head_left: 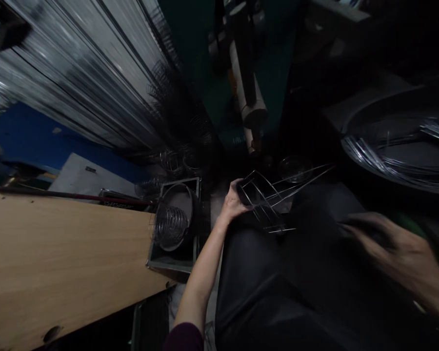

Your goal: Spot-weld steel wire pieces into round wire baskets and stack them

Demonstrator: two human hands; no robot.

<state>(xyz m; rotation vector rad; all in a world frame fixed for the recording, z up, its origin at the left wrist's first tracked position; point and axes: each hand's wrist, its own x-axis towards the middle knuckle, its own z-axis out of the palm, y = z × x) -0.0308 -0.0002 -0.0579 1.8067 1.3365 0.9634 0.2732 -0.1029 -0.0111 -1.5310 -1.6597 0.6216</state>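
My left hand (234, 201) is closed on the left side of a bent wire frame (265, 204), above the dark apron (263, 273) over my lap. The frame has thin bars, and long wire ends stretch from it to the right. My right hand (398, 248) is apart from the frame, over the right side of the apron. Motion smears its fingers; thumb and fingers curve toward each other, and whether anything lies between the tips is unclear. Ahead of the frame is a machine (254, 109) with a cylindrical arm pointing down toward me.
Left of my forearm, a crate (153, 264) holds a round tub (194, 209) with coiled wire rings (171, 226). A wooden board (69, 263) lies further left. At right, a large round basin (351, 122) holds bundled wires (373, 161). Long metal rods (95, 63) fill the upper left.
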